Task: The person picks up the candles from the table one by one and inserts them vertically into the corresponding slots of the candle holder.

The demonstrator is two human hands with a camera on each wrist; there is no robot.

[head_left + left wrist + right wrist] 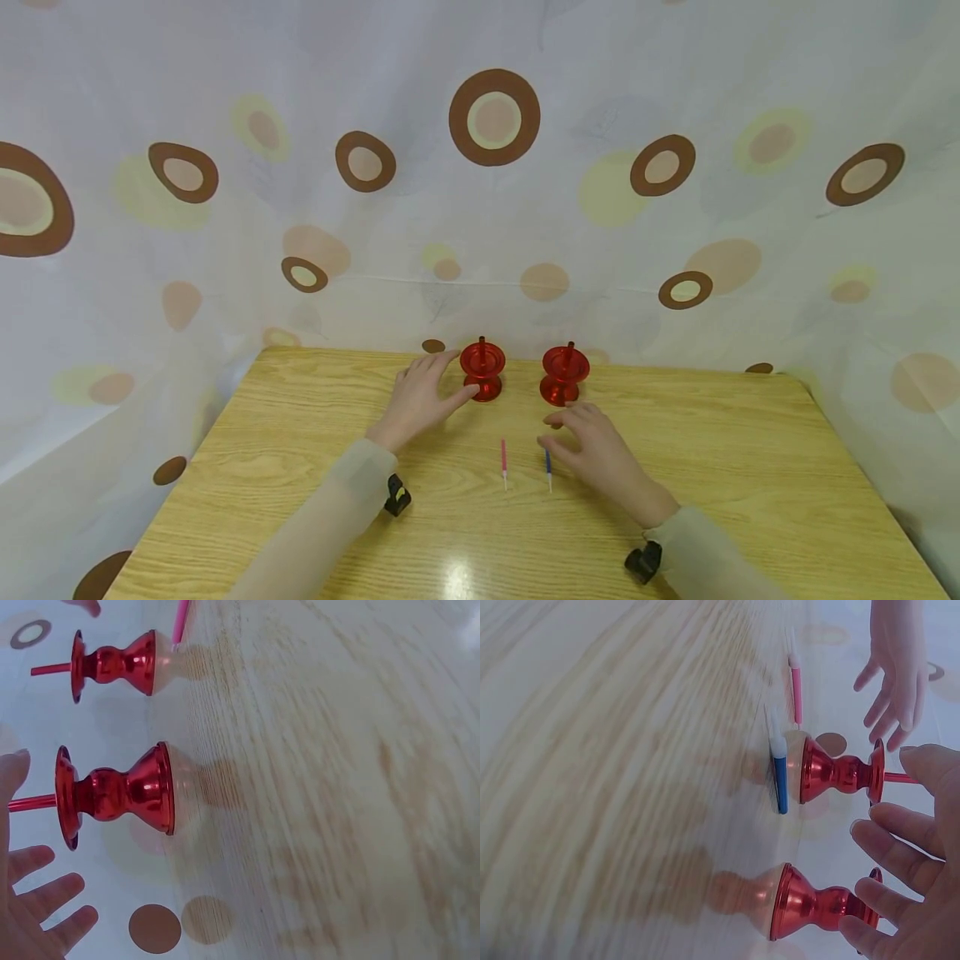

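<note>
Two shiny red candle holders stand upright near the table's back edge, each with a thin stem rising from its dish. My left hand [422, 394] is beside the left candle holder [483, 387], fingers and thumb spread with a gap around it; the left wrist view shows its fingers [52, 896] apart from the metal. My right hand [603, 450] hovers in front of the right candle holder [560, 389], fingers loosely bent, holding nothing. Below its thumb lies a blue birthday candle [548, 462] with a white pointed end. A similar pink candle [504, 457] lies to its left.
The wooden table [712, 450] reaches back to a pale curtain [420, 233] printed with brown and yellow circles. That curtain also hangs along both sides. Each wrist wears a small black camera, one on the left [397, 495] and another on the right [643, 562].
</note>
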